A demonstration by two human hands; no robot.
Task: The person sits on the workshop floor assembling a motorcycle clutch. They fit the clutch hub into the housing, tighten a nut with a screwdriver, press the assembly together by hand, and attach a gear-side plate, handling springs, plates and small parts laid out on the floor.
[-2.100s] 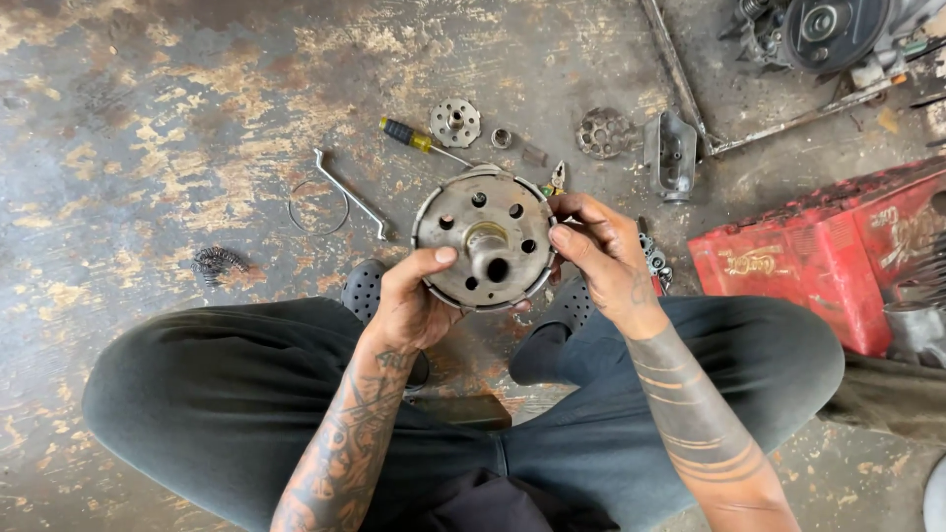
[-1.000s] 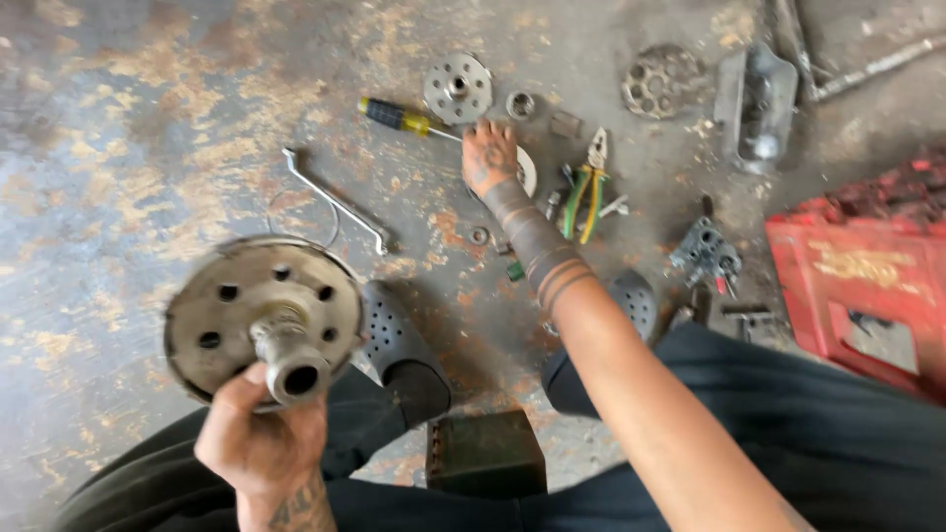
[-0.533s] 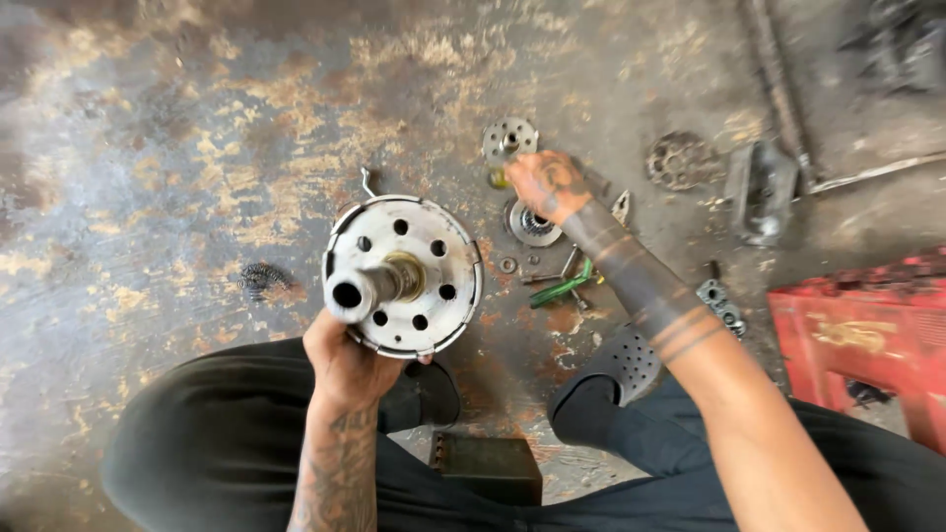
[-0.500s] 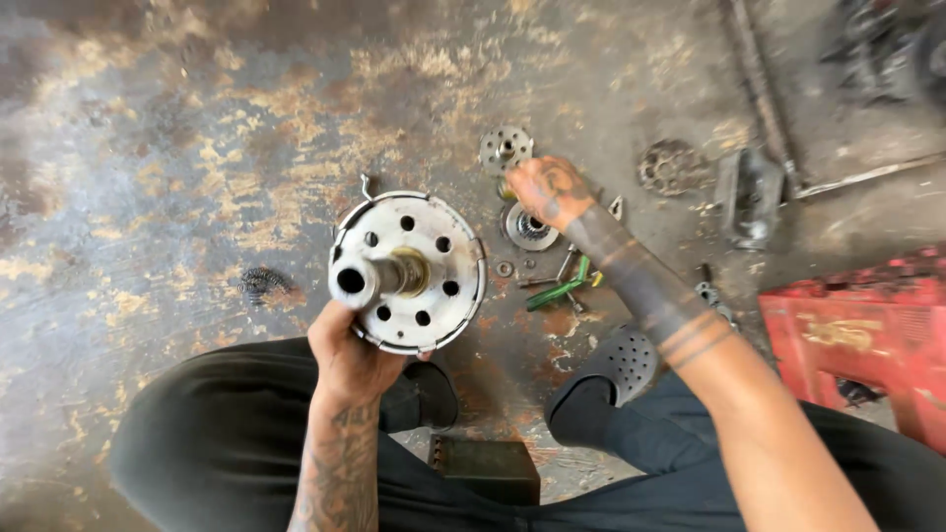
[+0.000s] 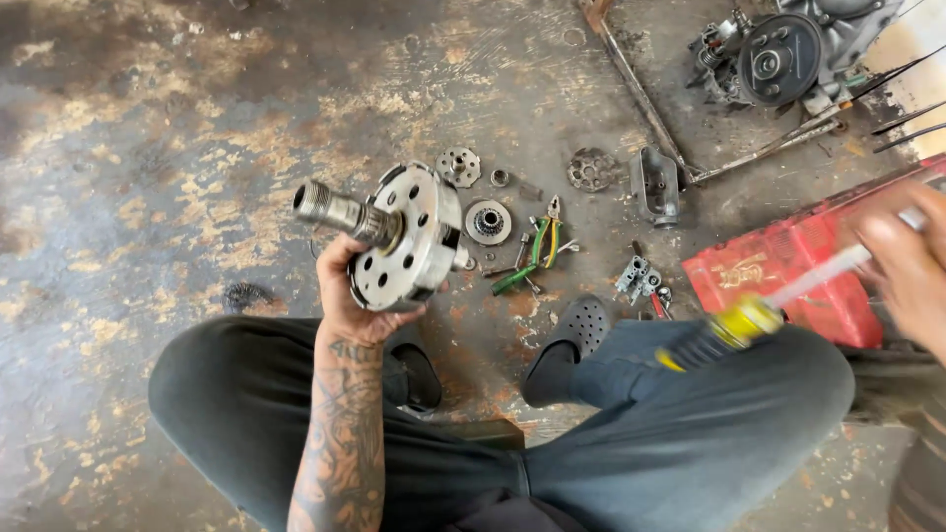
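Observation:
My left hand (image 5: 347,296) grips a round metal drum with holes and a protruding shaft (image 5: 394,236), held above the floor and tilted with the shaft pointing left. My right hand (image 5: 912,266), blurred at the right edge, holds a screwdriver with a yellow and black handle (image 5: 734,325) over my right knee. On the floor beyond the drum lie a small gear (image 5: 488,222), a toothed plate (image 5: 458,166) and green-handled pliers (image 5: 532,254).
A red crate (image 5: 788,276) stands at the right. An engine part (image 5: 778,59) and a metal bar (image 5: 641,99) lie at the top right. A metal housing (image 5: 658,182) and a perforated disc (image 5: 591,169) rest on the stained concrete floor. I sit with black clogs (image 5: 581,325).
My right hand has left the parts on the floor and swung to the right with the screwdriver in it. My left hand has tilted the drum, so the shaft now points left.

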